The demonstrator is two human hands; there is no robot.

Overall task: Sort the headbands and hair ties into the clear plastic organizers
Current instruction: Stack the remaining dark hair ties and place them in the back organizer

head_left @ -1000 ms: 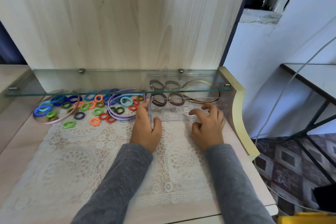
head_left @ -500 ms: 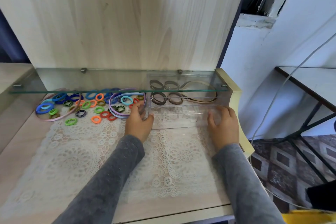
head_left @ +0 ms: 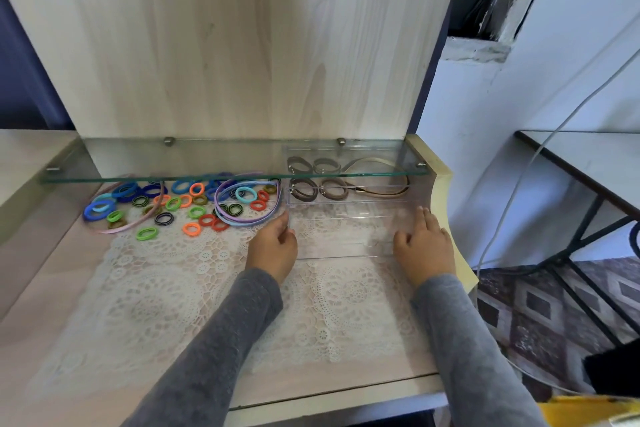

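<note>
Nearest the viewer, two grey sleeves (head_left: 225, 340) reach forward over a white lace mat (head_left: 156, 305) that covers most of the pale wooden table (head_left: 38, 295). The left hand (head_left: 272, 248) is at the left near corner of the clear plastic organizer (head_left: 346, 250), its fingers curled narrowly round the left wall. The right hand (head_left: 424, 248) lies against the organizer's right end with its fingers fairly straight and its thumb spread wide; whether it truly grips the wall cannot be told. The organizer sits flat on the mat at the table's right side, between the two hands, and the lace shows through its near compartments. Its far compartment holds two brown hair ties (head_left: 304, 189) side by side and a tan headband (head_left: 381, 190) to their right. Just beside the organizer's left wall lie purple and blue headbands (head_left: 242, 217), curved around several small ties. Farther left is a loose spread of coloured hair ties (head_left: 173, 204) in blue, green, orange, red and black, with a pink headband (head_left: 121, 226) curving round part of them. A glass shelf (head_left: 207, 159) spans above the far items, fixed to a light wooden back panel (head_left: 242, 45).
</note>
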